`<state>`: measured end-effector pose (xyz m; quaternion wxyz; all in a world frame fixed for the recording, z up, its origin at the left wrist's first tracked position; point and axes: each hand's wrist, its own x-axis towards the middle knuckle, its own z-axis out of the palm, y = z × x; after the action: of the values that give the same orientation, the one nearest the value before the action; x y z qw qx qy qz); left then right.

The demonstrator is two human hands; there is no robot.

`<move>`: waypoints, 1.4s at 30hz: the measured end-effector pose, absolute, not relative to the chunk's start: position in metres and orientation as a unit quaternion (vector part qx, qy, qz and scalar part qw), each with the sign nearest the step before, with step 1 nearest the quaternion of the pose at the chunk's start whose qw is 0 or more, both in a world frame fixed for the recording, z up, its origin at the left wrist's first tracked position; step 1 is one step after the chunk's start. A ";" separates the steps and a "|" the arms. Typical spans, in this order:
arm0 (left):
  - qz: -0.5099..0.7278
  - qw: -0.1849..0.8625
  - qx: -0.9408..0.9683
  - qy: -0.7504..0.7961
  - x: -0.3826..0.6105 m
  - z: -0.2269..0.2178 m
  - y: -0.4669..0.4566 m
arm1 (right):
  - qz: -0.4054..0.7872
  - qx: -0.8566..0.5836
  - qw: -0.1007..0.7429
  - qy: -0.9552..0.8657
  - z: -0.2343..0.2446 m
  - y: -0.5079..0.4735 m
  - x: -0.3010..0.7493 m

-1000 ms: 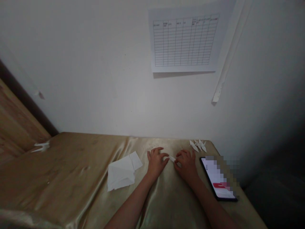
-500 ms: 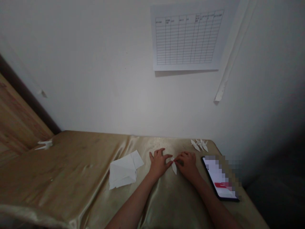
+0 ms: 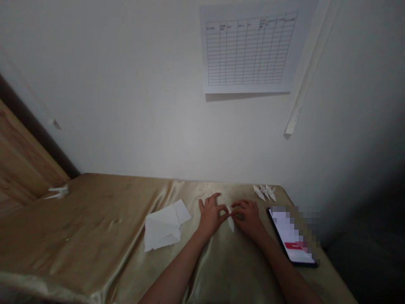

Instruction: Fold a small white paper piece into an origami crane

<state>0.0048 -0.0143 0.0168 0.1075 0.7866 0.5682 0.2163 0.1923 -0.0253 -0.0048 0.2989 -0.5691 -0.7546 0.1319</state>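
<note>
A small folded piece of white paper [image 3: 231, 224], narrow and pointed at its near end, is pinched between both hands just above the gold cloth. My left hand [image 3: 210, 214] grips it from the left with thumb and forefinger, the other fingers spread outward. From the right, my right hand [image 3: 248, 217] pinches the same paper with curled fingers. The fingertips meet at its middle and hide that part. To the left of my left hand lies a pile of white paper sheets [image 3: 163, 230]. Several folded paper cranes [image 3: 265, 192] sit beyond my right hand.
A phone [image 3: 292, 240] with a lit screen lies near the right edge of the cloth-covered table [image 3: 95, 219]. Another folded white paper piece [image 3: 60, 192] is at the far left. A printed chart [image 3: 248, 50] hangs on the wall behind.
Both hands stay in nearly the same place on the folded paper. The fingers of my left hand have shifted slightly, and the right fingers have opened a little above the paper.
</note>
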 end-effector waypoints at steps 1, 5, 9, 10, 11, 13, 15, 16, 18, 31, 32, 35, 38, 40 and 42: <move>0.215 0.110 0.789 0.565 0.003 0.017 -0.013 | 0.134 -0.562 0.299 -0.760 -0.005 -0.025 0.193; 0.186 0.143 0.803 0.547 -0.007 0.020 -0.011 | 0.150 -0.556 0.292 -0.764 -0.006 -0.025 0.197; 0.160 0.164 0.814 0.533 -0.015 0.019 -0.010 | 0.164 -0.561 0.284 -0.760 -0.007 -0.025 0.198; 0.159 0.164 0.817 0.530 -0.015 0.018 -0.010 | 0.164 -0.561 0.283 -0.760 -0.007 -0.025 0.199; 0.160 0.163 0.818 0.528 -0.015 0.017 -0.009 | 0.162 -0.562 0.283 -0.760 -0.007 -0.025 0.199; 0.170 0.162 0.820 0.523 -0.015 0.016 -0.009 | 0.156 -0.561 0.285 -0.762 -0.007 -0.025 0.199; 0.184 0.165 0.821 0.515 -0.013 0.016 -0.009 | 0.148 -0.557 0.285 -0.766 -0.007 -0.025 0.199; 0.192 0.166 0.822 0.511 -0.012 0.016 -0.009 | 0.145 -0.557 0.286 -0.767 -0.008 -0.025 0.199; 0.206 0.163 0.823 0.504 -0.011 0.017 -0.010 | 0.142 -0.556 0.288 -0.767 -0.008 -0.024 0.199; 0.219 0.142 0.820 0.509 -0.010 0.018 -0.011 | 0.135 -0.536 0.292 -0.781 -0.008 -0.025 0.200; 0.220 0.142 0.819 0.510 -0.010 0.017 -0.010 | 0.138 -0.535 0.292 -0.781 -0.008 -0.025 0.201; 0.221 0.144 0.816 0.514 -0.010 0.015 -0.010 | 0.151 -0.533 0.293 -0.779 -0.008 -0.024 0.201; 0.225 0.149 0.812 0.517 -0.010 0.014 -0.010 | 0.158 -0.535 0.295 -0.775 -0.008 -0.024 0.200; 0.226 0.159 0.807 0.522 -0.009 0.014 -0.010 | 0.158 -0.540 0.299 -0.771 -0.008 -0.023 0.200; 0.224 0.169 0.801 0.529 -0.008 0.014 -0.010 | 0.158 -0.545 0.302 -0.766 -0.008 -0.023 0.198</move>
<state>-0.0083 -0.0102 0.0140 0.1690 0.8006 0.5292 0.2245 0.1984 -0.0229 -0.0085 0.3019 -0.5449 -0.7661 0.1582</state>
